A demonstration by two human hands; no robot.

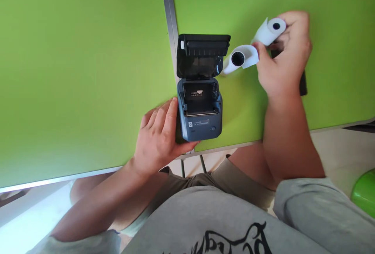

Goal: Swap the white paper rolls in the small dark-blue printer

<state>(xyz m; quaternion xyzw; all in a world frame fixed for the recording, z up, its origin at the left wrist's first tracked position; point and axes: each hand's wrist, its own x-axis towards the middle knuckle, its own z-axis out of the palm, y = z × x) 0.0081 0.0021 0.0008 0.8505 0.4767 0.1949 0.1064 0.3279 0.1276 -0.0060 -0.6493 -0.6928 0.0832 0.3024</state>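
Observation:
A small blue-grey label printer sits near the table's front edge with its black lid raised. Its paper bay shows no roll inside. My left hand grips the printer's lower left corner, fingers along the side and thumb at the front. To the right, my right hand is closed around a white paper roll with a loose end sticking up. Beside the lid is a second white paper roll, its loose end right at my right thumb; whether they touch I cannot tell.
Both hands are over a green table, split by a grey metal seam running behind the printer. A dark object lies partly hidden under my right wrist. A green rounded thing, perhaps a stool, stands at lower right.

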